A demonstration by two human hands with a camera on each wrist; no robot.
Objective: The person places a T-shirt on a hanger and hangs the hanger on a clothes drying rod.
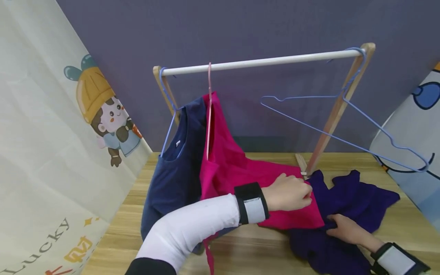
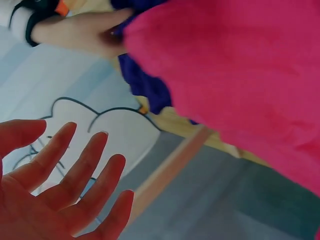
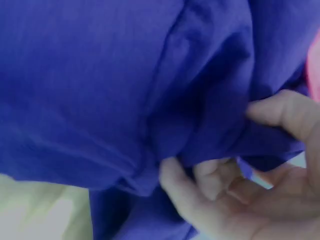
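My left hand (image 1: 288, 192) is over a bright pink garment (image 1: 227, 168) with a thin dangling strap, which hangs from a pink hanger (image 1: 209, 95). In the left wrist view this hand's fingers (image 2: 82, 172) are spread, with nothing between them. Lower right, my right hand (image 1: 345, 228) pinches a fold of a crumpled dark purple garment (image 1: 357, 198) lying on the table, close to the pink garment's edge. The right wrist view shows the thumb (image 3: 280, 112) and bent fingers (image 3: 185, 195) gathering the purple cloth (image 3: 90, 90). Part of the purple garment lies behind the pink one.
A clothes rack with a white rail (image 1: 268, 61) and wooden legs (image 1: 338, 109) stands on the wooden table (image 1: 137, 214). At its left end a navy sleeveless garment (image 1: 172, 183) hangs from a blue hanger (image 1: 168, 141). Another blue hanger (image 1: 302, 123) hangs bare at the right.
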